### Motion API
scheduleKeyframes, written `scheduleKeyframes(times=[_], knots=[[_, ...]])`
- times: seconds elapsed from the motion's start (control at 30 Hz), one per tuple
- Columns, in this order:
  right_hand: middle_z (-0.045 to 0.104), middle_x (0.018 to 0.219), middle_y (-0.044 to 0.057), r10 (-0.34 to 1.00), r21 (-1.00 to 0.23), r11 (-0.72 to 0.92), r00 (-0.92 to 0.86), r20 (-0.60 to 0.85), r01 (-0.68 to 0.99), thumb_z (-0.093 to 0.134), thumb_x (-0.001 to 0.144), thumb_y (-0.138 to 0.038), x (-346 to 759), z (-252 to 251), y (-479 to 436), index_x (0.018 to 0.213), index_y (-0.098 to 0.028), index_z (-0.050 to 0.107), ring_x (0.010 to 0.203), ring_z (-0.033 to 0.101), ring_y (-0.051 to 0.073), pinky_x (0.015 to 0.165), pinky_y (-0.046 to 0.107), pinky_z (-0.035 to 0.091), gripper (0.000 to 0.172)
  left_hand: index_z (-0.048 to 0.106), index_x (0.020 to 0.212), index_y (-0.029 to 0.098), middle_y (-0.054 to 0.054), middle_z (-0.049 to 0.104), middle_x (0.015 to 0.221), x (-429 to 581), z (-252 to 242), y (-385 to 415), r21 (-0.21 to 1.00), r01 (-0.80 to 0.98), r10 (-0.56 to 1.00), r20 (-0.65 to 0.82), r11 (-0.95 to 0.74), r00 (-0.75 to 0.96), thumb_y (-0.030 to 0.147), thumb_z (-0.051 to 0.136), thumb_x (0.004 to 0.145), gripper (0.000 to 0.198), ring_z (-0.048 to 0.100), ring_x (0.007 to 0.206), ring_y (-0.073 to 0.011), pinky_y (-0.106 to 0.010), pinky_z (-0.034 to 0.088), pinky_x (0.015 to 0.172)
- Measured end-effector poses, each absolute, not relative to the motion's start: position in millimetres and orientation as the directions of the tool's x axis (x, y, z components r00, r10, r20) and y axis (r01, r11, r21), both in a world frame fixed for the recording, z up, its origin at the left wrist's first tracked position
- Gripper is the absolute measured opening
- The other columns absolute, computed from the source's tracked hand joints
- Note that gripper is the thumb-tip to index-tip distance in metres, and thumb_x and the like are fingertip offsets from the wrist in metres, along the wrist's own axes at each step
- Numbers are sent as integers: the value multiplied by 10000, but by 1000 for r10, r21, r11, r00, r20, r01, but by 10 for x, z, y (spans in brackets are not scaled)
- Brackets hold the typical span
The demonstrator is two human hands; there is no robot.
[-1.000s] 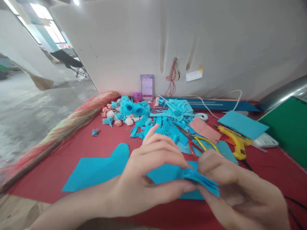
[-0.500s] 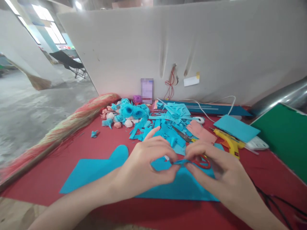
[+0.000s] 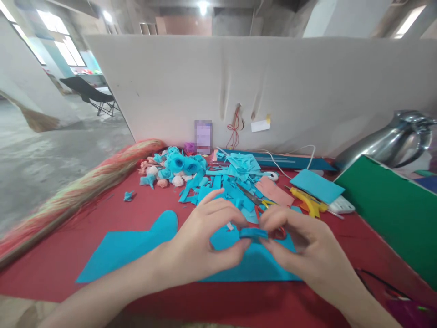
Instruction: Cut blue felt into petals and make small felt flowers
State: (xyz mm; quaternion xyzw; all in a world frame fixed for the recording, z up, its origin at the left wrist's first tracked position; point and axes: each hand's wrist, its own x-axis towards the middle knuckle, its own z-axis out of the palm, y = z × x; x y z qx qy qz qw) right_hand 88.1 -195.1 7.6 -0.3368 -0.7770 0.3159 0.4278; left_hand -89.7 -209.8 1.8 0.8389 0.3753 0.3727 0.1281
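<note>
A red-covered worktop (image 3: 102, 218) runs up to a tall white board (image 3: 239, 82) at its far edge, with an open hall floor beyond the left edge.

Above the middle of the near edge, the blue folded strip (image 3: 253, 233) is held just off the surface, over a large blue sheet (image 3: 136, 248) lying flat on the red cover. Its long axis runs left to right, roughly in line with the near edge. The left hand (image 3: 201, 241) pinches its left end between thumb and bent fingers (image 3: 223, 214), the forefinger lifted free. The right hand (image 3: 300, 246) pinches the right end the same way, fingertips closed on the strip. The two hands are equally near, each with one end, and the strip spans the small gap between them.

Just behind the right hand's fingertips a red scissor handle (image 3: 280, 233) shows, mostly hidden. Further back lie a heap of blue scraps (image 3: 232, 182) and rolled blue flowers (image 3: 180, 164). Toward the right edge are a yellow glue gun (image 3: 309, 202), a green sheet (image 3: 392, 209) and a metal jug (image 3: 392, 141).
</note>
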Motion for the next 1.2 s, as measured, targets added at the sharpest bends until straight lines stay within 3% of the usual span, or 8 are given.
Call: scheduleKeyframes(times=[0.13, 0.27, 0.4, 0.57, 0.73, 0.93, 1.03, 1.2], knots=[[530, 617, -25, 914, -951, 286, -265, 308, -117, 626, 648, -133, 810, 0, -2015, 578, -187, 518, 590, 535, 98, 544, 186, 476, 140, 538, 802, 155, -20, 618, 728, -865, -2, -2132, 499, 465, 682, 531, -732, 503, 328, 490, 806, 180, 600, 687, -130, -357, 401, 952], [537, 635, -35, 932, -933, 41, -324, 165, -357, 664, 669, -152, 706, -99, -2073, 592, -185, 546, 584, 530, 70, 547, 147, 461, 145, 539, 760, 141, -31, 601, 682, -831, -49, -2171, 461, 439, 636, 589, -771, 498, 258, 381, 871, 226, 586, 665, -119, -292, 408, 934], [523, 600, -47, 921, -897, -107, -383, 74, -429, 673, 692, -184, 663, -124, -2117, 605, -182, 536, 559, 511, 59, 539, 133, 432, 162, 497, 701, 156, -7, 571, 646, -816, -68, -2173, 483, 380, 615, 619, -789, 489, 140, 360, 858, 209, 560, 653, -106, -287, 418, 903], [514, 619, -31, 948, -909, -170, -314, -46, -382, 729, 618, -255, 676, -118, -2149, 588, -177, 504, 587, 478, 86, 556, 170, 431, 240, 449, 707, 176, 17, 503, 584, -808, -108, -2139, 485, 330, 585, 713, -810, 387, 161, 427, 834, 130, 505, 567, -93, -260, 439, 847], [491, 615, -37, 957, -929, -112, -289, -5, -354, 701, 643, -258, 671, -173, -2141, 616, -184, 491, 577, 444, 82, 541, 165, 402, 224, 375, 641, 192, 43, 439, 533, -797, -163, -2114, 551, 230, 597, 748, -802, 291, 154, 443, 824, 198, 455, 530, -80, -239, 447, 781], [515, 659, -12, 908, -989, 143, -391, 151, -49, 589, 713, -241, 740, -183, -1998, 696, -179, 551, 615, 470, 103, 560, 193, 401, 74, 384, 579, 170, 21, 412, 562, -821, -120, -2099, 749, 231, 757, 498, -621, 424, 155, 426, 801, 227, 422, 581, -92, -200, 389, 554], [500, 599, -21, 898, -980, 195, -410, 161, 44, 565, 712, -246, 790, -130, -1946, 653, -175, 532, 561, 464, 96, 514, 193, 385, 97, 428, 576, 152, 5, 473, 593, -846, -72, -2090, 780, 304, 791, 363, -547, 494, 159, 419, 794, 218, 444, 592, -93, -210, 387, 560], [551, 619, -5, 897, -952, 283, -383, 219, 118, 583, 680, -234, 841, -41, -1936, 628, -179, 571, 591, 493, 111, 532, 215, 400, 76, 498, 647, 142, -25, 568, 670, -860, -43, -2075, 773, 360, 823, 346, -522, 451, 187, 448, 797, 165, 513, 644, -114, -234, 422, 618]])
